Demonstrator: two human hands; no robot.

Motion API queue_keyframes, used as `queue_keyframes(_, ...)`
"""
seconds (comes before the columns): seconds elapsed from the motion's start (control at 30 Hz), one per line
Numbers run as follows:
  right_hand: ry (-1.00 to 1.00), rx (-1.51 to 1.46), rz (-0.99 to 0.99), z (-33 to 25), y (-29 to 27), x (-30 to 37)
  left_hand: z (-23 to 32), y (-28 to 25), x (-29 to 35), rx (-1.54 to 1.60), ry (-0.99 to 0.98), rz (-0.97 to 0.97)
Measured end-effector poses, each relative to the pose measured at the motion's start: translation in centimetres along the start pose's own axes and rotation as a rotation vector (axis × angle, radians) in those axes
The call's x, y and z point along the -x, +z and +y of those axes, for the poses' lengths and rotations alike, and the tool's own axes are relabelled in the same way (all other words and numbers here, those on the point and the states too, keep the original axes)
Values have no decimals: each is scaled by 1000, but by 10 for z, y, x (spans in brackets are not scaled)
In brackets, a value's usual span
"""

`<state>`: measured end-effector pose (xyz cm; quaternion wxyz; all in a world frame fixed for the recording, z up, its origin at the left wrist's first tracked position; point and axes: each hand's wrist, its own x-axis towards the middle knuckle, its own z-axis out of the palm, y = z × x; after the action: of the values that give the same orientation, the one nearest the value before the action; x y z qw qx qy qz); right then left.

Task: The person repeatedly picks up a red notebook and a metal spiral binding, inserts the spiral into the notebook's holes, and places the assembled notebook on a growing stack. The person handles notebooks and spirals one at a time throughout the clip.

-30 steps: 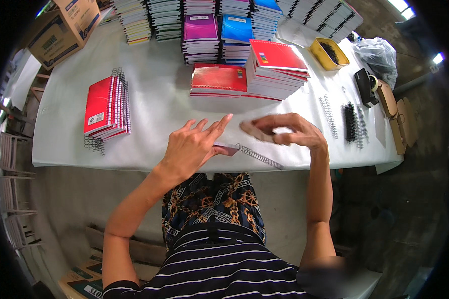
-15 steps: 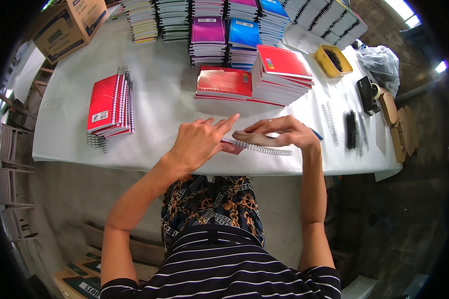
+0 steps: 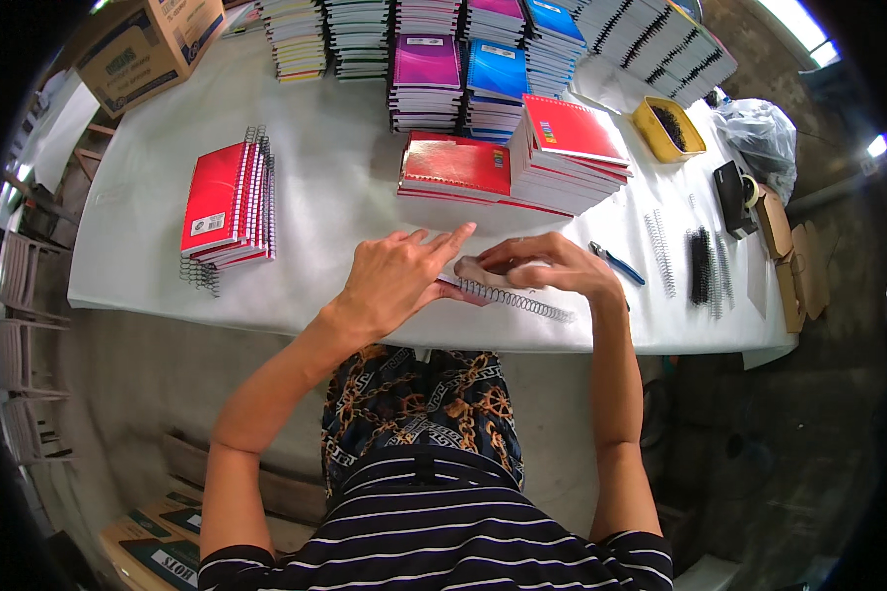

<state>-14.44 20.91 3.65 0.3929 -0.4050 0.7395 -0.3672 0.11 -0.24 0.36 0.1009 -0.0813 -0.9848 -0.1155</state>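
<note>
Near the table's front edge my left hand [image 3: 396, 281] grips a notebook [image 3: 453, 292], mostly hidden beneath its fingers. A metal spiral coil [image 3: 529, 302] runs along the notebook's edge, its free end sticking out to the right. My right hand [image 3: 560, 264] bends over the coil with curled fingers touching it. Something greyish covers its fingertips, too blurred to name. Right of this hand lies a pair of blue-handled pliers [image 3: 621, 266]. Beyond both hands are a low stack of red notebooks [image 3: 448, 165] and a taller red stack [image 3: 572, 128].
At left, red notebooks [image 3: 214, 197] lie piled with coils protruding. Loose coils [image 3: 702, 266], a yellow tub [image 3: 667, 133] of small dark pieces and a black tape dispenser [image 3: 734, 197] are at right. Purple notebooks [image 3: 426, 64] and blue ones [image 3: 498, 69] stand behind; a cardboard box [image 3: 143, 59] is far left.
The view has shifted slightly, so the table's things appear farther right. My right hand has moved a little left along the coil, and the pliers now show beside it. My left hand keeps its grip.
</note>
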Motion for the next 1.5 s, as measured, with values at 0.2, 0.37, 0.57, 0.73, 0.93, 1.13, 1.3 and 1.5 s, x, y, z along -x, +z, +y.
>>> queue_keyframes(0.2,-277,-242,-38,25,-2,-9,-1,1,-1,49,-46,31)
queue_keyframes(0.37,-262,-237,-11,43,-12,-1,-2,1,-5,156,-90,29)
queue_keyframes(0.57,-88,-184,99,10,-1,-3,-19,18,-3,348,-5,308)
queue_keyframes(0.73,-186,-228,1,31,3,-16,-16,31,5,934,-227,269)
queue_keyframes(0.93,-94,-76,-11,5,4,-19,-19,44,12,1001,-192,280)
queue_keyframes(1.13,-112,-186,13,-8,5,-10,-22,47,12,1021,-185,265)
queue_keyframes(1.3,-146,-163,-6,2,9,-19,-21,43,12,1045,-227,233)
queue_keyframes(1.5,-53,-81,-39,-4,10,-19,-24,44,11,1082,-219,190)
